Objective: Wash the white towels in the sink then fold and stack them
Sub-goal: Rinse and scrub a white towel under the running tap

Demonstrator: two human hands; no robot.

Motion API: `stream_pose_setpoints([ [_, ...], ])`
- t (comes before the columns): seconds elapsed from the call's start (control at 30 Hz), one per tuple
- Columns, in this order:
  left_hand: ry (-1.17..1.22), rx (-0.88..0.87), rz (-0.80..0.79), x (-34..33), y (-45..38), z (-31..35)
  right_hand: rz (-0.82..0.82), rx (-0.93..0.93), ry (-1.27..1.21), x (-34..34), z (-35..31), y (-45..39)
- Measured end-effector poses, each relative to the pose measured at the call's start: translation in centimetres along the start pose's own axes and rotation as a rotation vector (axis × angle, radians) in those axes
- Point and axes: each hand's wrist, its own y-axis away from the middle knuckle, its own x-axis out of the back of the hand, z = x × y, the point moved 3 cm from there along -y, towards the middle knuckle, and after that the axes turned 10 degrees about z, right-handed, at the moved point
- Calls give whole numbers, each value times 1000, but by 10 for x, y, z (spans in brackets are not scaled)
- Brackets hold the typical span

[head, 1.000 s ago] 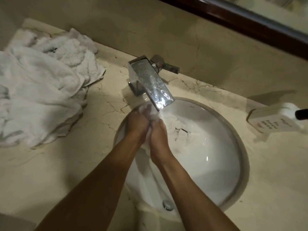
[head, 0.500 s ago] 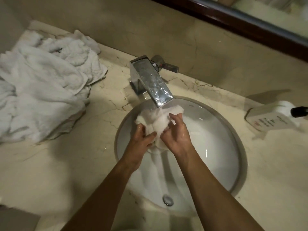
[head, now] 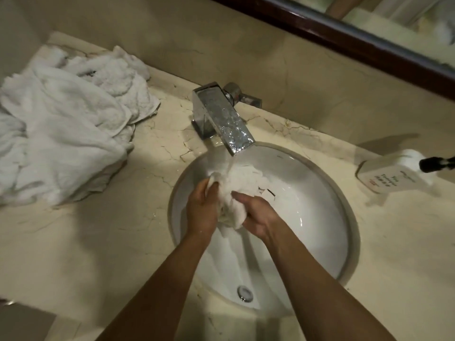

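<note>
A bunched wet white towel (head: pixel 240 185) sits under water running from the chrome faucet (head: pixel 222 119), over the round white sink (head: pixel 327 217). My left hand (head: pixel 202 207) grips the towel's left side with curled fingers. My right hand (head: pixel 258 215) grips its right side, thumb on top. The towel's lower part is squeezed between both palms. A heap of crumpled white towels (head: pixel 66 124) lies on the marble counter at the left.
A white soap bottle (head: pixel 389 174) with a black pump lies on its side on the counter (head: pixel 110 242) right of the sink. The overflow hole (head: pixel 245 293) is at the sink's near rim. A dark-framed mirror (head: pixel 357 38) runs along the back wall.
Both hands have drawn back slightly from under the spout and re-gripped the towel, which is now more bunched between them. The camera view has shifted a little.
</note>
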Motion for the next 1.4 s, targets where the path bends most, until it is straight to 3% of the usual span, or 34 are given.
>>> stream_pose_setpoints([
  [0.1,-252,-184,103,6,-5,-1,180,194,274,-3,-11,-9],
  [0.2,-172,-184,108,17,-4,21,231,354,502,-8,-32,10],
  [0.3,3,3,50,25,3,48,120,371,404,-8,-49,43],
  [0.4,439,266,-213,30,25,82,-163,361,200,1,-65,72],
  [0.47,571,196,-285,31,33,91,-344,293,-26,1,-70,77],
  [0.5,525,120,-285,28,32,87,-365,245,-107,-1,-68,73],
  [0.57,324,77,-250,17,20,53,-251,113,-133,-2,-53,45],
  [0.63,203,209,-163,7,6,15,-38,23,-54,-2,-36,16],
  [0.7,193,348,-140,-4,-9,-12,56,-34,-113,-3,-28,-6],
  [0.77,115,375,-138,-12,-20,-23,113,2,-121,-7,-28,-22],
  [0.87,13,324,-129,-23,-27,-39,282,232,255,-9,-27,-37],
  [0.93,-84,347,-100,-25,-24,-51,289,318,283,-13,-26,-36],
  [1.03,-268,335,11,-22,-17,-42,148,185,-95,-8,-28,-35],
  [1.1,-174,271,111,-21,-14,-26,-5,54,-201,-3,-30,-28],
  [1.17,28,245,147,-21,-17,-11,-9,-3,17,5,-20,-22],
  [1.27,262,285,55,-17,-22,9,134,85,241,17,-9,-17],
  [1.4,447,413,-154,-12,-24,27,146,265,10,10,-36,3],
])
